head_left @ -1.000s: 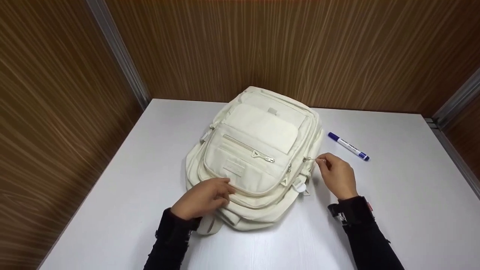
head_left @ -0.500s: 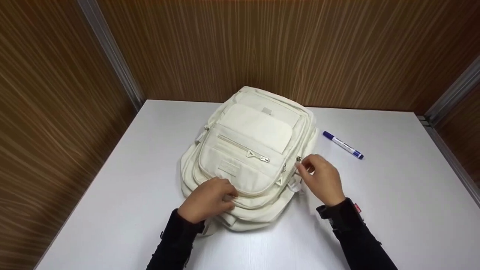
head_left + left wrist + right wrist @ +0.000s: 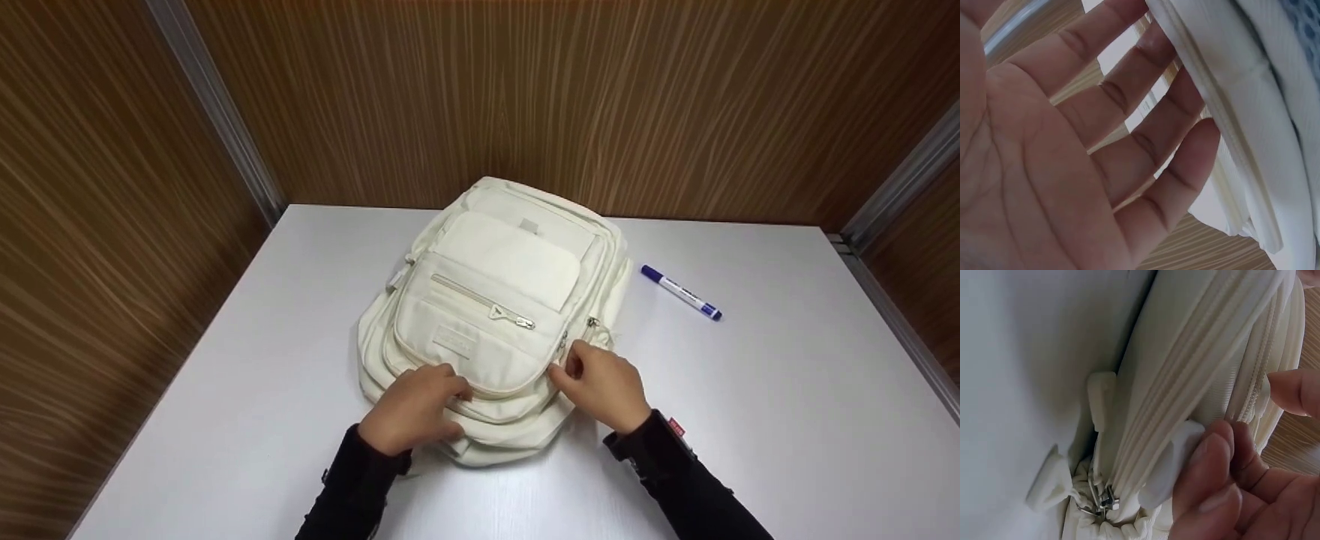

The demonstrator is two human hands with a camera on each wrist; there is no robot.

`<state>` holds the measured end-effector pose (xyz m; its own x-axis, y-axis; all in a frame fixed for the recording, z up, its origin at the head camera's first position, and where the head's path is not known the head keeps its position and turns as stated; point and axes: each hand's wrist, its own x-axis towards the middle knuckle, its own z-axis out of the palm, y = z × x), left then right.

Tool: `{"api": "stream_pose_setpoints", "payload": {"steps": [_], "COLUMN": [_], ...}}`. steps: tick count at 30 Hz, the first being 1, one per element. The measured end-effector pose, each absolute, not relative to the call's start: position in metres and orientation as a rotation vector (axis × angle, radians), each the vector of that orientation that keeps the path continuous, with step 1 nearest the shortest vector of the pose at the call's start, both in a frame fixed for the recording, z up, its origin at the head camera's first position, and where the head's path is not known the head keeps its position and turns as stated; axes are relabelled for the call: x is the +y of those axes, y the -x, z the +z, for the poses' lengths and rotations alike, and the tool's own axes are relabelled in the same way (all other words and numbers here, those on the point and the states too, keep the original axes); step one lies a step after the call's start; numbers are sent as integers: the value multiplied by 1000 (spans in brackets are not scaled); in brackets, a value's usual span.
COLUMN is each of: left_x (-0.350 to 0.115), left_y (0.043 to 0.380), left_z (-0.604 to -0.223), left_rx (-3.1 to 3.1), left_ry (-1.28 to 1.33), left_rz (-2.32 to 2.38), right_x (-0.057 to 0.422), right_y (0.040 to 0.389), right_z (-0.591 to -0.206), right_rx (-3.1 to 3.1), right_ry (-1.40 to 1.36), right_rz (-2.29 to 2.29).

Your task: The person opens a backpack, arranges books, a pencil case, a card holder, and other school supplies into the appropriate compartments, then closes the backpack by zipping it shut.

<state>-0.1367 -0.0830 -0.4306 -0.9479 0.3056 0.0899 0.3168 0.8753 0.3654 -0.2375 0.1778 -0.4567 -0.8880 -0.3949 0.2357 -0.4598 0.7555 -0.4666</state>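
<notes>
A cream backpack (image 3: 517,262) lies front up on the white table. My left hand (image 3: 412,409) rests at its lower front, fingertips at the edge of the front pocket. In the left wrist view those fingers (image 3: 1129,140) are nearly straight against the fabric edge, and the thumb stands apart in the head view. My right hand (image 3: 604,386) is at the right side of the front pocket. There its thumb (image 3: 1294,391) and index finger pinch a pale zipper pull (image 3: 1264,396), partly hidden. Another zipper slider (image 3: 1107,499) with pale pulls sits beside the curled fingers.
A white marker (image 3: 682,292) with a blue cap lies right of the backpack. A short zipper (image 3: 484,300) crosses the front pocket. Wood-grain panels (image 3: 465,97) enclose the table (image 3: 247,337) at the back and sides.
My right hand has let go of the outer side zipper's pull and moved left and toward me to the front pocket's pull. My left hand stays at the lower front, shifted slightly.
</notes>
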Motion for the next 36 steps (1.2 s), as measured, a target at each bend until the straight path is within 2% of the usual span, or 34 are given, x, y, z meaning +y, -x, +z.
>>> {"api": "stream_pose_setpoints", "payload": {"steps": [17,29,36], "left_x": [-82,-76,-62], "left_y": [140,144,144], "left_z": [-440,-447,-454], "left_rx": [-2943,-2915,-2774], "left_ry": [551,519,524], "left_rz": [-530,-536,-353], "right_x": [173,188,188], "right_y": [241,253,249], "right_z": [-459,-442,-437], "right_rx": [-2736,-2516,-2643], "right_ry": [-674,-642,-781], "right_rz": [930,854,677]}}
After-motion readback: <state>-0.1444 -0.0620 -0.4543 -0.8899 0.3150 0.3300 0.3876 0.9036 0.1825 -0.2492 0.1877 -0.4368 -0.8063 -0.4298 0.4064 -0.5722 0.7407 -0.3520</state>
